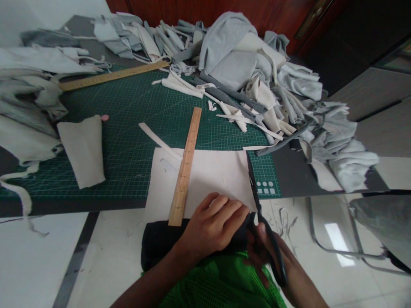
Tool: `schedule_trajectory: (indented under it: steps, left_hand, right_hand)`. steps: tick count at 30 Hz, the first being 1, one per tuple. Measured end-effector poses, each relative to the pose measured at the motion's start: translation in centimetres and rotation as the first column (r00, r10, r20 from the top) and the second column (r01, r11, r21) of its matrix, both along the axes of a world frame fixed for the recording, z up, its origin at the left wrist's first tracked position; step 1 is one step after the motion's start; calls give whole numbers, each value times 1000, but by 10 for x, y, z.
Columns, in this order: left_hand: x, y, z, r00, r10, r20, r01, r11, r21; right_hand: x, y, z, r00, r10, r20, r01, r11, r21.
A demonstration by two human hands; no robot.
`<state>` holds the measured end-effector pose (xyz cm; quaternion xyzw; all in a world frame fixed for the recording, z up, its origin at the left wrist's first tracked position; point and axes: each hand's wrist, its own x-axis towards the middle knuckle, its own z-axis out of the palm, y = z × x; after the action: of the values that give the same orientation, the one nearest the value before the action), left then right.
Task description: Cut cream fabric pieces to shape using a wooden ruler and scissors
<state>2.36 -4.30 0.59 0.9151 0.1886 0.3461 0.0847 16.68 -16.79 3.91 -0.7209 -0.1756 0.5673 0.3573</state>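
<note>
Left hand [215, 226] curls over pale cloth [221, 173], probably steadying it, can't tell if pinching; right hand [262, 248] grips scissors [278, 257] along right edge.

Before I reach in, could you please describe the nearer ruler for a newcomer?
Find the green mat; a pale sheet overhangs its near edge. The wooden ruler crosses this sheet's left part at a slant. Only this one lies across the sheet; the other ruler is farther back, to the left.

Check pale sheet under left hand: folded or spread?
Spread where visible: the pale sheet lies flat, a ruler lying across it. Left hand hides part of its near side; cannot tell there.
</note>
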Motion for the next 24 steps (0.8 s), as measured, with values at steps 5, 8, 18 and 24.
schedule_trajectory:
  steps: [5,8,18,24]
  left_hand:
    - [0,0,1,1000,12,10,-12,1000,6]
    - [0,0,1,1000,10,18,-10,1000,8]
    - [0,0,-1,1000,0,-8,0,999,32]
    - [0,0,-1,1000,-10,3,10,1000,19]
  right_hand:
    - [3,-4,-12,997,56,60,-54,998,-33]
    - [2,0,-13,997,33,73,-29,998,-57]
    - [-1,13,8,992,56,112,-49,997,-63]
    - [-1,7,1,990,30,137,-13,992,-124]
